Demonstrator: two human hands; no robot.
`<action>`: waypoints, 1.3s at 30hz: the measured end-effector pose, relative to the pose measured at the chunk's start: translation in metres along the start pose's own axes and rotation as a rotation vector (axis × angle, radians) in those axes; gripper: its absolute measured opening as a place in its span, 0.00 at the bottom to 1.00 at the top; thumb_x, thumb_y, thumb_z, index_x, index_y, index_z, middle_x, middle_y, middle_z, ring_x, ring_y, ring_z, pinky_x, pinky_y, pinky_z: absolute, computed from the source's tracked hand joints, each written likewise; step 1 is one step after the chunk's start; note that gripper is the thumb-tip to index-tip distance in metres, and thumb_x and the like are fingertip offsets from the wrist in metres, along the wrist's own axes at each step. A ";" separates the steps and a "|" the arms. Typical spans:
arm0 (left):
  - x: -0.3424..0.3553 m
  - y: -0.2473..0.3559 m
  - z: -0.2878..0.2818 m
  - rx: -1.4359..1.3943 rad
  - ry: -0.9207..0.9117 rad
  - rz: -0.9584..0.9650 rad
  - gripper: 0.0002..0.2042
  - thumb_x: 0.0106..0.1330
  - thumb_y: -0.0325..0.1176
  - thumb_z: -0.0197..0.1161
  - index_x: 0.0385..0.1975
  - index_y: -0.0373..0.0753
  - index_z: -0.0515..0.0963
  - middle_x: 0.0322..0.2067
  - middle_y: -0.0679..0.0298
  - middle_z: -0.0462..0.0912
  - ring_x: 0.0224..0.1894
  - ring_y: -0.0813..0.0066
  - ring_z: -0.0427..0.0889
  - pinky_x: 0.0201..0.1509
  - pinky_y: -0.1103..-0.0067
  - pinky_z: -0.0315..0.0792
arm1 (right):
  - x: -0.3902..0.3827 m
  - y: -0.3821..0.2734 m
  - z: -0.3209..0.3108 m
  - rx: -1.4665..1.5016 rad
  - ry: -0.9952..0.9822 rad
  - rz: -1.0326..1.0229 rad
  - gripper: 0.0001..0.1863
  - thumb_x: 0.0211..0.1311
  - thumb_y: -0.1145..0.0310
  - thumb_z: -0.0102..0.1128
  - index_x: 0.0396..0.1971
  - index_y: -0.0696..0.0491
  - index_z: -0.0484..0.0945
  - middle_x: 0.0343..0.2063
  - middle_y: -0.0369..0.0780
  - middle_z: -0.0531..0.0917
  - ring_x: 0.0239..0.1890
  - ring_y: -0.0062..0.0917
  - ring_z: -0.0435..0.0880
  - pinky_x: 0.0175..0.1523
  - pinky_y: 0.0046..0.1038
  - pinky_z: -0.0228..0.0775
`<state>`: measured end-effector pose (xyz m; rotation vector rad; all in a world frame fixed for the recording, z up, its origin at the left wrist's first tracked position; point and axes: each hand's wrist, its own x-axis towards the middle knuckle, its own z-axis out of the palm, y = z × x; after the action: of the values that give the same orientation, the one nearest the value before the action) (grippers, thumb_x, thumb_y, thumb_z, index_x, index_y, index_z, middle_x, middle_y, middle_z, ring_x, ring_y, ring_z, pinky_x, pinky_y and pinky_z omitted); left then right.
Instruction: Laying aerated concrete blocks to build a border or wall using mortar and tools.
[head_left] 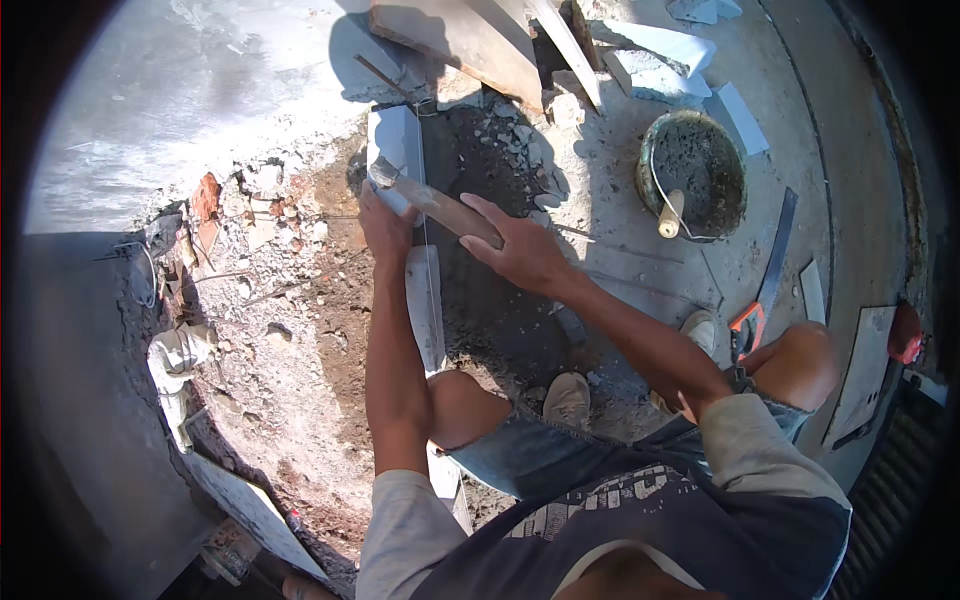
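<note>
A row of pale blocks runs upward through the middle, with a thin string along its right edge: a white upper block (395, 135) and a lower one (425, 300). My left hand (385, 225) is closed on the near end of the upper block. My right hand (510, 250) grips a tool's thick wooden handle (445, 210), which slants up-left to a dull head (385, 173) over that block, close beside my left fingers. The underside of the head and most of my left fingertips are hard to make out.
Broken rubble (265, 210) lies along the left, near a white pipe fitting (175, 360). A bucket of mortar (705, 165) with a wooden handle in it stands upper right, an orange-handled saw (770, 270) below it. Boards (455, 45) and white offcuts (660, 75) lie at the back.
</note>
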<state>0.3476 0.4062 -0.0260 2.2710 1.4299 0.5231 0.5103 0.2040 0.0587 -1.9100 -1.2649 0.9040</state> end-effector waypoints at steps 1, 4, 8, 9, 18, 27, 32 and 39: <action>-0.002 0.009 -0.006 0.059 -0.033 -0.045 0.47 0.52 0.45 0.74 0.67 0.29 0.55 0.62 0.43 0.65 0.62 0.41 0.66 0.66 0.58 0.62 | -0.032 0.012 0.007 0.170 0.057 0.021 0.34 0.63 0.48 0.59 0.67 0.42 0.63 0.42 0.52 0.84 0.43 0.47 0.85 0.47 0.42 0.76; -0.004 0.038 -0.005 0.330 -0.022 -0.003 0.46 0.54 0.51 0.71 0.67 0.30 0.56 0.63 0.44 0.64 0.64 0.42 0.64 0.69 0.60 0.59 | -0.121 0.059 0.031 0.296 0.142 0.231 0.35 0.58 0.53 0.67 0.64 0.48 0.66 0.45 0.52 0.83 0.46 0.44 0.85 0.48 0.38 0.75; 0.018 0.003 -0.015 0.071 -0.013 0.017 0.38 0.66 0.53 0.59 0.66 0.28 0.58 0.63 0.41 0.65 0.65 0.44 0.65 0.71 0.64 0.57 | -0.174 0.096 0.058 0.335 0.208 0.470 0.34 0.58 0.55 0.67 0.61 0.54 0.69 0.42 0.52 0.84 0.44 0.44 0.86 0.47 0.38 0.76; 0.021 0.004 -0.009 -0.287 -0.025 -0.060 0.35 0.70 0.51 0.54 0.66 0.28 0.58 0.63 0.40 0.66 0.64 0.44 0.66 0.70 0.64 0.57 | -0.177 0.112 0.057 0.325 0.194 0.547 0.34 0.57 0.55 0.68 0.61 0.54 0.70 0.41 0.52 0.84 0.43 0.44 0.86 0.46 0.38 0.76; 0.027 0.038 0.011 -0.515 0.121 -0.471 0.29 0.71 0.45 0.57 0.63 0.28 0.65 0.50 0.47 0.79 0.48 0.63 0.80 0.54 0.71 0.72 | -0.084 0.072 -0.012 0.217 0.057 0.184 0.36 0.58 0.57 0.68 0.64 0.53 0.66 0.48 0.53 0.82 0.48 0.45 0.84 0.48 0.38 0.76; 0.034 0.022 0.011 -0.375 0.192 -0.472 0.24 0.66 0.50 0.62 0.45 0.30 0.81 0.35 0.50 0.85 0.38 0.58 0.84 0.44 0.69 0.74 | 0.081 -0.016 -0.038 -0.032 0.276 -0.397 0.33 0.61 0.56 0.65 0.66 0.45 0.65 0.37 0.48 0.82 0.37 0.45 0.84 0.44 0.38 0.77; 0.034 0.010 0.004 -0.284 0.230 -0.444 0.24 0.65 0.51 0.63 0.43 0.32 0.83 0.33 0.49 0.85 0.37 0.55 0.84 0.43 0.67 0.74 | 0.119 0.005 -0.024 -0.305 -0.014 -0.178 0.32 0.63 0.56 0.63 0.67 0.43 0.65 0.34 0.48 0.83 0.36 0.44 0.84 0.42 0.38 0.76; 0.034 0.029 0.008 -0.183 0.236 -0.507 0.26 0.62 0.56 0.63 0.44 0.37 0.83 0.37 0.49 0.86 0.42 0.53 0.85 0.47 0.65 0.75 | 0.100 0.006 -0.023 -0.074 0.335 -0.381 0.30 0.64 0.51 0.59 0.67 0.32 0.65 0.27 0.40 0.80 0.29 0.38 0.84 0.36 0.40 0.77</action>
<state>0.3871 0.4244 -0.0142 1.6587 1.9024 0.7325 0.5618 0.2929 0.0476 -1.7025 -1.4003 0.3308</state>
